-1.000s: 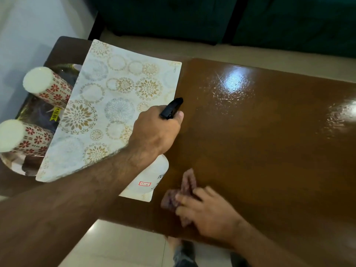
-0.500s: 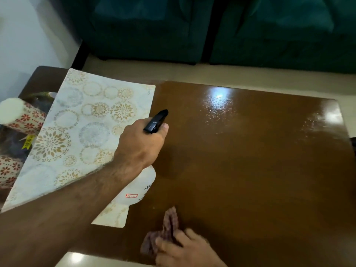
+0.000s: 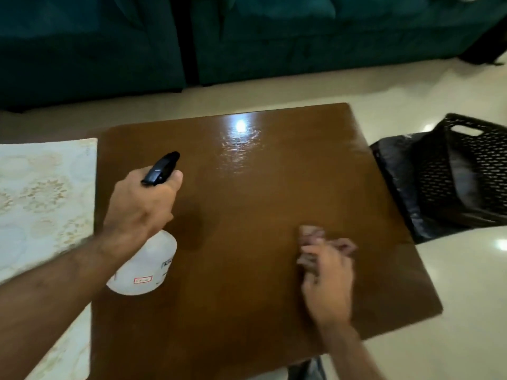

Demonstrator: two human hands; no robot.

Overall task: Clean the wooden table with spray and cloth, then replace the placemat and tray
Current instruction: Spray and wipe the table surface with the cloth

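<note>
A glossy brown wooden table (image 3: pixel 260 193) fills the middle of the head view, with a wet sheen near its far edge. My left hand (image 3: pixel 140 204) grips a white spray bottle (image 3: pixel 148 266) with a black nozzle, held above the table's left part and pointing away from me. My right hand (image 3: pixel 326 272) presses a dark reddish cloth (image 3: pixel 311 235) flat on the table at the right front. A pale patterned placemat (image 3: pixel 41 198) lies over the table's left side. The tray is out of view.
A dark teal sofa (image 3: pixel 247 37) stands beyond the table across a strip of pale floor. A black perforated basket (image 3: pixel 472 171) with dark fabric in it sits on the floor by the table's right edge.
The view has swung right, so the tray and patterned cups have left the frame. My right hand has slid the cloth to the right and farther onto the table. The bottle stays in my left hand.
</note>
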